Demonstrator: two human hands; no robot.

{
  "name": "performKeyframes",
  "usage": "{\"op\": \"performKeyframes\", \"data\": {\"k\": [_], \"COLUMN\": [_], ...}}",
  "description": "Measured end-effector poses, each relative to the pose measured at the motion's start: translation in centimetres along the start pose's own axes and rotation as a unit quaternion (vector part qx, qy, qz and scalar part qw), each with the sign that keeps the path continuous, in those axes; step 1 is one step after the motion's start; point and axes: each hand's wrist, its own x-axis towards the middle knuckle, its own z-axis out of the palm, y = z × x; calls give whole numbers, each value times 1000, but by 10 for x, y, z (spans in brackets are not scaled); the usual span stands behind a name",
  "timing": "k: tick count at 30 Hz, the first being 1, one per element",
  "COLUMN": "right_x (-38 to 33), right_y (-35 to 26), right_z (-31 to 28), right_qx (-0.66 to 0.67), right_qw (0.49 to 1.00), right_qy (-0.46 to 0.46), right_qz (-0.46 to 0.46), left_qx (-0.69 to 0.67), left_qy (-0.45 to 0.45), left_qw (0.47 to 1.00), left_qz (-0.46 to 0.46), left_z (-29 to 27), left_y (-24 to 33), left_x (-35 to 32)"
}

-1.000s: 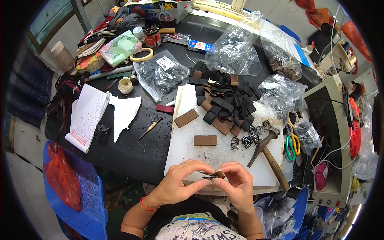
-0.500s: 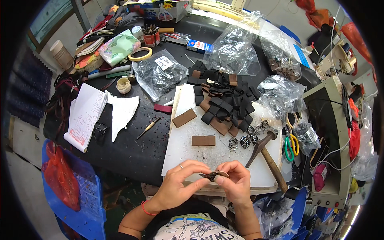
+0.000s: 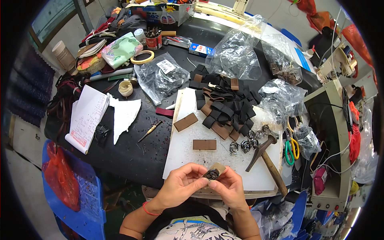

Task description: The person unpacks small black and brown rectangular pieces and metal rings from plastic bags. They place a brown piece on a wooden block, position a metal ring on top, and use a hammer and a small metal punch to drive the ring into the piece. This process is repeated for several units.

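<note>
Between my two hands is a dark metal ring buckle against a short brown strap piece. Thumb and fingers of my left hand pinch its left side. My right hand grips the right side, thumb at the lower edge. Both hands hover above the near edge of a white board. A flat brown strap piece lies on the board just beyond them, and another brown piece lies slantwise farther left. More dark ring buckles sit to the right.
A pile of black and brown straps covers the board's far part. A hammer rests on its right side, beside scissors. Left are an awl, a notepad and a tape roll. Plastic bags stand behind.
The piece in my hands has been tilted, so the ring buckle now faces up with the brown strap behind it. My right hand has shifted slightly left; the view has moved a little.
</note>
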Motion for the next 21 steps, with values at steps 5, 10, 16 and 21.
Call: {"op": "performKeyframes", "data": {"k": [5,10,16,21], "right_x": [-3,1,5,10], "right_y": [6,9,17,9], "right_z": [0,-6,1,9], "right_qx": [40,41,107,-294], "right_qw": [999,997,989,914], "right_qy": [19,66,102,179], "right_qz": [9,5,11,-213], "left_qx": [-23,-114,-12,32], "left_qy": [-39,-46,28,34], "left_qw": [998,988,998,997], "left_qz": [-43,-90,-58,-54], "left_z": [0,-15,-4,-9], "left_y": [5,6,8,8], "left_x": [3,7,-2,1]}}
